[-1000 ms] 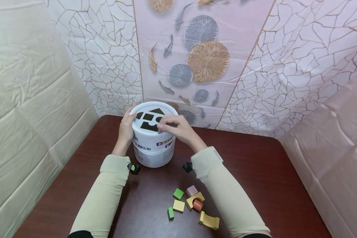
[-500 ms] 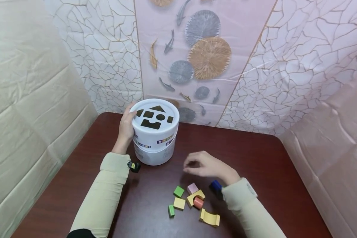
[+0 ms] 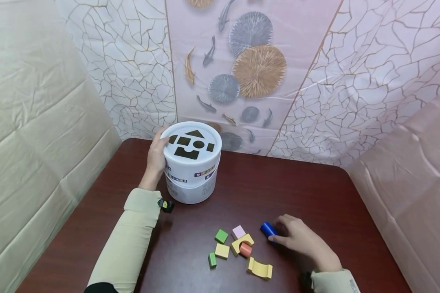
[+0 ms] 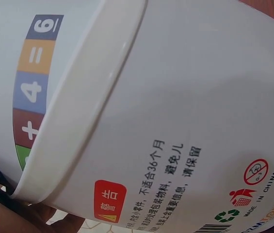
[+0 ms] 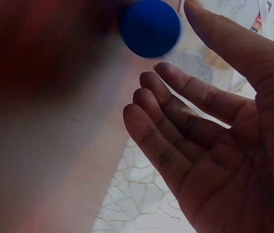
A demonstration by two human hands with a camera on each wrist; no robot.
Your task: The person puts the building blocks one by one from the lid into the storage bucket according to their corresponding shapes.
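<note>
A white bucket [image 3: 190, 179] stands upright at the back left of the table, its lid [image 3: 172, 153] cut with dark shaped holes. My left hand [image 3: 156, 159] holds its left side, thumb over the lid's rim; in the left wrist view the bucket wall hides most of the fingers. On the table at right lies a blue cylinder block [image 3: 268, 230]. Around it hovers my right hand [image 3: 303, 240], thumb on the near side and fingers on the far side. The right wrist view shows a gap between the fingers [image 5: 170, 109] and the cylinder's round end [image 5: 150, 28].
Loose blocks lie left of the right hand: a green cube [image 3: 221, 236], a small green block [image 3: 212, 260], a yellow block [image 3: 222, 251], a pink block [image 3: 238, 232], a yellow arch [image 3: 236, 246], a red cylinder [image 3: 245, 250] and a curved yellow block [image 3: 259, 269]. Patterned cloth walls surround the table.
My right hand has left the bucket's lid and come down to the right, beside the blue cylinder. The left hand stays on the bucket.
</note>
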